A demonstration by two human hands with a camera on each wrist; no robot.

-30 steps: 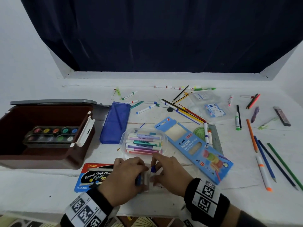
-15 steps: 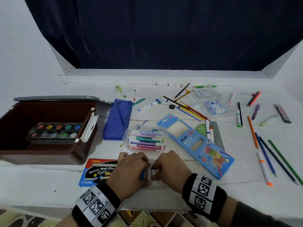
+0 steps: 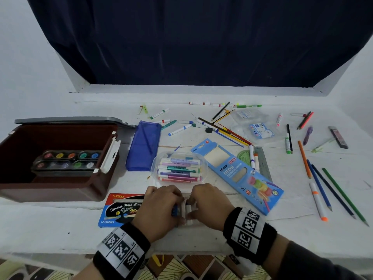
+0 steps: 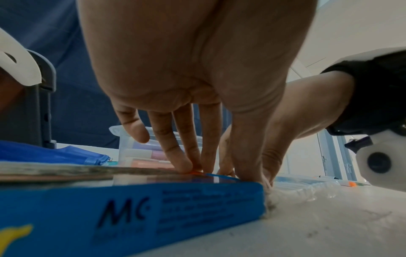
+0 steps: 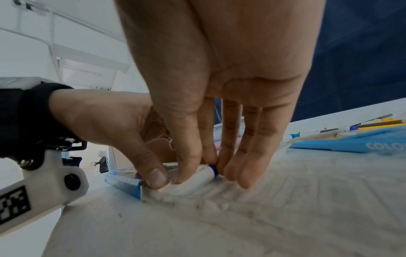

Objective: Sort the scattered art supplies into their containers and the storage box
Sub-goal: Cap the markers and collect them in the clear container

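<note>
My two hands meet at the table's front edge over a small row of white markers (image 3: 188, 212) lying in a crinkled clear plastic sleeve (image 4: 296, 189). My left hand (image 3: 165, 207) curls over the row's left side, where a blue marker (image 3: 175, 210) shows. Its thumb (image 5: 156, 177) presses the near end. My right hand (image 5: 208, 170) pinches a white marker with a blue tip (image 5: 202, 177) between thumb and fingers. Behind the hands, a clear case (image 3: 179, 168) holds several pastel markers. The open brown storage box (image 3: 50, 190) at the left holds a paint palette (image 3: 66, 161).
A Nikki watercolour box (image 3: 119, 211) touches my left hand. A blue Neon pencil box (image 3: 236, 174) lies to the right of my right hand, and a blue pouch (image 3: 144, 146) beside the storage box. Loose pencils (image 3: 319, 184), markers and a ruler (image 3: 262, 160) scatter across the back and right.
Both hands stay over the markers at the front edge. Their fingers have drawn a little closer together.
</note>
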